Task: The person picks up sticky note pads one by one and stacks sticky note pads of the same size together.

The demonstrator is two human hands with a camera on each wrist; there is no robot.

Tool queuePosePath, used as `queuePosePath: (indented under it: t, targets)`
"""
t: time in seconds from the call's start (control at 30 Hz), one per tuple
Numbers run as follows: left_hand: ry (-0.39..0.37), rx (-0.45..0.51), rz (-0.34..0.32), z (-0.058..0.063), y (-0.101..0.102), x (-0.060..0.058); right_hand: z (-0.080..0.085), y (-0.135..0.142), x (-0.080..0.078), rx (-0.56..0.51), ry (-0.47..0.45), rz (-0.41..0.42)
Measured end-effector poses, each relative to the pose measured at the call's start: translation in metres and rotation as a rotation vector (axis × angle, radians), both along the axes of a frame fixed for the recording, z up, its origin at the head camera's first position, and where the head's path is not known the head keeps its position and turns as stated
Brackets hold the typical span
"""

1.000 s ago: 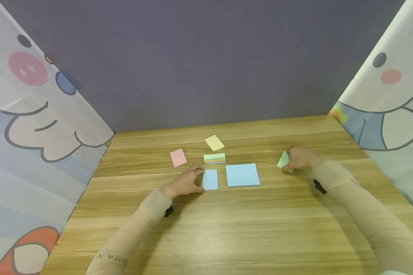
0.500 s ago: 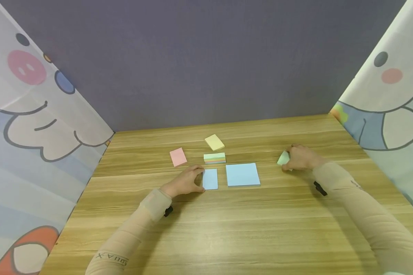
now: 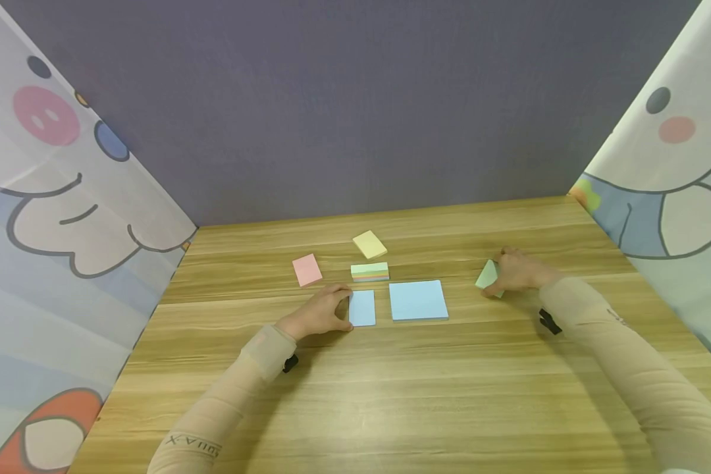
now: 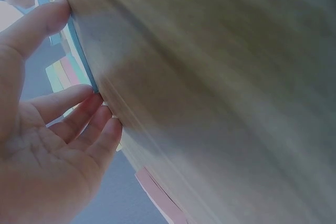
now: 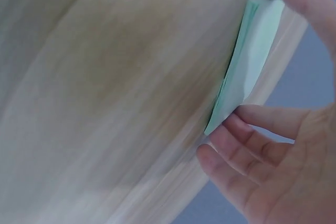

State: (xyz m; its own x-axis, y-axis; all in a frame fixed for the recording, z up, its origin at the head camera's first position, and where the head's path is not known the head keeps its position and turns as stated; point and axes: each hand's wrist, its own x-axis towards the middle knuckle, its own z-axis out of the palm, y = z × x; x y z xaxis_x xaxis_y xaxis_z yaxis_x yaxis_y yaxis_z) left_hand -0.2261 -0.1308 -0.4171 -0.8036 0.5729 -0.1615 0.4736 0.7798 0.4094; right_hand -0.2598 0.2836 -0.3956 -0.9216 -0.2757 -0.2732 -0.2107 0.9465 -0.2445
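My left hand (image 3: 318, 313) pinches a small light-blue sticky note pad (image 3: 363, 308) lying on the wooden table. In the left wrist view, the thumb is at one end of the blue pad (image 4: 81, 48) and the index finger at the other. Off to the right, my right hand (image 3: 517, 271) grips a green sticky note pad (image 3: 487, 274), partly hidden under the fingers. The right wrist view shows the green pad (image 5: 252, 59) between thumb and fingers, low against the tabletop.
Just right of the small blue pad lies a larger blue pad (image 3: 417, 301). Behind are a multicoloured note stack (image 3: 370, 271), a yellow pad (image 3: 370, 244) and a pink pad (image 3: 307, 270). A grey panel (image 3: 355, 112) rises at the table's back edge, with printed cloths on both sides.
My right thumb has shifted slightly left along the green pad, and a bit more of that pad shows. The left hand and the other pads stay put.
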Motion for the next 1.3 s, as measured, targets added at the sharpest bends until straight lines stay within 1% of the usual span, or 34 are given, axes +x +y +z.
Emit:
queuePosePath:
  t: [0.27, 0.6, 0.93, 1.07, 1.3]
  targets:
    - [-0.005, 0.004, 0.004, 0.0005, 0.0005, -0.0004, 0.0039, -0.0006, 0.0015, -0.059, 0.002, 0.03]
    - [-0.017, 0.013, 0.026, 0.0017, 0.0011, -0.0001, 0.0031, 0.0013, 0.0027, -0.071, 0.029, 0.046]
    - [-0.028, 0.006, 0.031, 0.0013, 0.0005, 0.0021, -0.0002, -0.0006, 0.0046, -0.067, 0.034, 0.025]
    - [-0.03, 0.008, 0.029, 0.0018, 0.0004, 0.0029, -0.0002, -0.0023, 0.0064, -0.068, 0.019, -0.003]
    - [-0.016, 0.003, 0.026, 0.0012, 0.0006, 0.0032, 0.0002, -0.0045, 0.0071, -0.016, 0.036, -0.019]
